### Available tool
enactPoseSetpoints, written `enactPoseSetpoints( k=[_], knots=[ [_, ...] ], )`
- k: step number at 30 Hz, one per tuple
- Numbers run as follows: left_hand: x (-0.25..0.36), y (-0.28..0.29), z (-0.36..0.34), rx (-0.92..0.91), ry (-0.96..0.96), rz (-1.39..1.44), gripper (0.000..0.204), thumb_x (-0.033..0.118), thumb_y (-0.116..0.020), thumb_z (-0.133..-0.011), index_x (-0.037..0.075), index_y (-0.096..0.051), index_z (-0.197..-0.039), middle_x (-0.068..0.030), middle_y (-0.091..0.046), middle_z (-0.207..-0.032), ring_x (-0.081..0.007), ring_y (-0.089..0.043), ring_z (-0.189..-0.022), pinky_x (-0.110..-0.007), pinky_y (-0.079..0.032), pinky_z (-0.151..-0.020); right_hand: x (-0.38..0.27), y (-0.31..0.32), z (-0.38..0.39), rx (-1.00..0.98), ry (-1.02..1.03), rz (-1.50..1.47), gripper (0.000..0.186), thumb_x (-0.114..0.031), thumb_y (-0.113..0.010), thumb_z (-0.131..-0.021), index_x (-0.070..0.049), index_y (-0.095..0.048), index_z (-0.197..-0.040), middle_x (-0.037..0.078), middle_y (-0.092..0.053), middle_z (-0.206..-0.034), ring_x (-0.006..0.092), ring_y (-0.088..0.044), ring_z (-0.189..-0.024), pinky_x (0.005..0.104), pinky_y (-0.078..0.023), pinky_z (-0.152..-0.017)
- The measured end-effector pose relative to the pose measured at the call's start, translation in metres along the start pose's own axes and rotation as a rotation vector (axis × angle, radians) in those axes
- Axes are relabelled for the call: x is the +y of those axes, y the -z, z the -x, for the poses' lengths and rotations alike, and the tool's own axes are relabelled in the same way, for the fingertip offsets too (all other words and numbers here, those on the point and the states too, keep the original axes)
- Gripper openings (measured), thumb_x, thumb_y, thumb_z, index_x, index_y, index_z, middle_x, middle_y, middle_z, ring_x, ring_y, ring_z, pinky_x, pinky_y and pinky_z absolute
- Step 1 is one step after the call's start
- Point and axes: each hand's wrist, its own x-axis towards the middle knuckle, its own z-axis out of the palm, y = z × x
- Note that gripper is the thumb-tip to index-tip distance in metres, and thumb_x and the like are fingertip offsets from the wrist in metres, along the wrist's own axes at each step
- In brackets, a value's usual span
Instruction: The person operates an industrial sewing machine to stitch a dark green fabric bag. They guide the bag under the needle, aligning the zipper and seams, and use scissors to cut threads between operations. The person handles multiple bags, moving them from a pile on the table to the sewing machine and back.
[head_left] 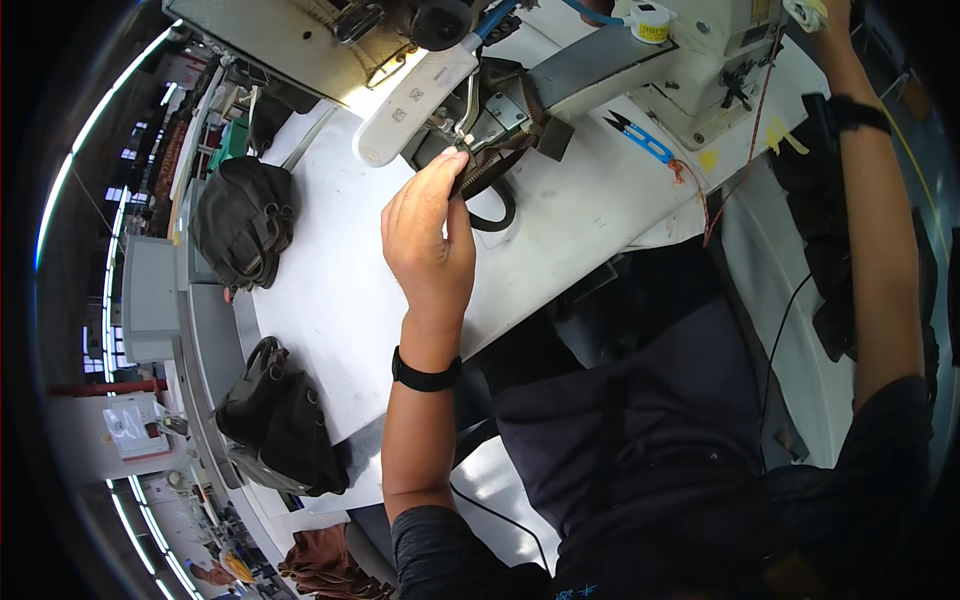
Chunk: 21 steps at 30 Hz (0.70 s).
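Head view, as I read it from my station: left hand [430, 235] at the sewing machine [695, 60], fingers extended and close together, fingertips touching a dark zippered piece [484, 174]. I cannot tell whether they pinch it or only press. The piece lies at the stitching end of the machine, above the bench [335, 290], with a dark loop [497, 214] hanging beside it toward the front edge. Right hand [832, 22] is raised past the bench's right edge, cut off by the view, at a small pale-yellow item [806, 14]; grip unclear to me. Blue snips [645, 144] lie near the right edge, beside the machine base. I note two dark bags along the left edge: one farther back [240, 220], one by the front corner [285, 425].
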Motion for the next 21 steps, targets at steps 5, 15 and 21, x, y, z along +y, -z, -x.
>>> enactPoseSetpoints(
  k=[5,15,21],
  knots=[
    [-0.007,0.002,0.0,0.017,-0.017,0.013,0.04,-0.013,-0.07,-0.082,0.008,-0.076,-0.115,-0.0074,-0.079,-0.118,-0.0242,-0.074,-0.108,-0.035,-0.051,-0.097,-0.138,0.059,0.129,0.079,0.185,-0.194,0.027,-0.015,-0.057,-0.109,0.003,-0.074,-0.119,0.01,-0.076,-0.107,0.0154,-0.069,-0.1,0.0302,-0.054,-0.094],
    [-0.009,0.002,0.006,0.005,0.008,0.03,0.038,-0.014,-0.071,-0.083,0.007,-0.079,-0.113,-0.0084,-0.08,-0.115,-0.0259,-0.074,-0.109,-0.036,-0.052,-0.098,-0.251,-0.052,0.319,-0.95,-0.193,-0.379,0.02,-0.021,-0.071,-0.099,-0.001,-0.07,-0.097,0.008,-0.061,-0.058,0.0105,-0.053,-0.048,0.0293,-0.043,-0.049],
    [-0.01,0.004,0.003,-0.006,-0.017,0.06,0.039,-0.013,-0.069,-0.082,0.007,-0.078,-0.113,-0.009,-0.079,-0.115,-0.0257,-0.073,-0.11,-0.036,-0.052,-0.098,-0.266,-0.062,0.323,-0.952,-0.493,-0.488,0.02,-0.015,-0.068,-0.094,0.005,-0.063,-0.094,0.009,-0.065,-0.059,0.0145,-0.061,-0.045,0.0286,-0.048,-0.044]
  ],
)
